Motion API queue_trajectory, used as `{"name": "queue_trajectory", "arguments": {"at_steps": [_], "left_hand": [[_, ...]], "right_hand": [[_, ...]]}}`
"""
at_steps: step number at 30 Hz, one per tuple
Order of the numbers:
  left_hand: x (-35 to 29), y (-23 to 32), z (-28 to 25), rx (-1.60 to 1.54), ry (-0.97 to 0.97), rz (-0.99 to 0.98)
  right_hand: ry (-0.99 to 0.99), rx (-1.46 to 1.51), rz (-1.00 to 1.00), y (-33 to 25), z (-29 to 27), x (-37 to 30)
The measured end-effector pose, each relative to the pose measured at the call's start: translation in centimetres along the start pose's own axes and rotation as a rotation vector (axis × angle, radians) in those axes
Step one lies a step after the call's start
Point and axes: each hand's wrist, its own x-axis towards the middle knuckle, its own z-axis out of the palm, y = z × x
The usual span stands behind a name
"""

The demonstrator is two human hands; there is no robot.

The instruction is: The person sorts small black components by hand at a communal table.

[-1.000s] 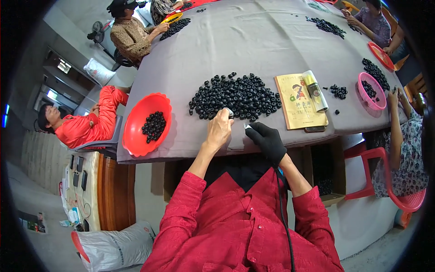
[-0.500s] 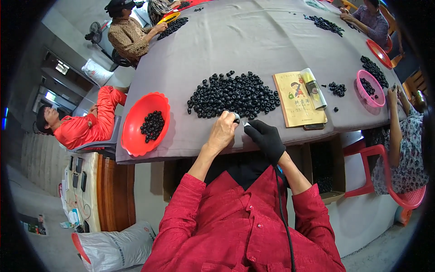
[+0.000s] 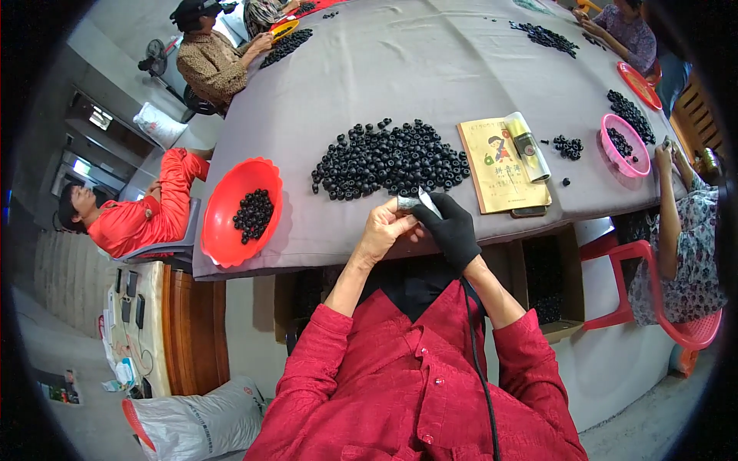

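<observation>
Since a moment ago our bare left hand (image 3: 384,230) and gloved right hand (image 3: 452,227) have drawn together at the tabletop (image 3: 430,69) edge, fingers seemingly pinching a small silvery piece (image 3: 419,202) below the black bead pile (image 3: 390,159).

The small grey piece (image 3: 415,203) pinched between the left hand (image 3: 387,230) and the gloved right hand (image 3: 452,227) was too small to identify, and the fingers covered most of it. The black cable (image 3: 475,346) ran off the lower edge. The single pieces in the black heap (image 3: 388,157) could not be told apart. The table's (image 3: 430,69) far end was cut off at the top
</observation>
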Motion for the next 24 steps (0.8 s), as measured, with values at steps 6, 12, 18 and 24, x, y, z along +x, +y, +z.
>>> {"name": "queue_trajectory", "arguments": {"at_steps": [6, 12, 18, 24], "left_hand": [[-0.1, -0.7, -0.4, -0.286, 0.004, -0.047], [0.6, -1.8, -1.6, -0.449, 0.039, -0.031], [0.5, -1.8, -1.6, -0.501, 0.017, -0.024], [0.3, -2.1, -1.8, -0.508, 0.021, -0.023]], "right_hand": [[-0.05, 0.0, 0.061, -0.8, -0.2, 0.0], [-0.023, 0.159, 0.051, 1.3, -0.2, 0.1], [-0.176, 0.021, -0.065, 0.2, -0.7, -0.6], [-0.291, -0.107, -0.052, -0.5, -0.7, -0.6]]}}
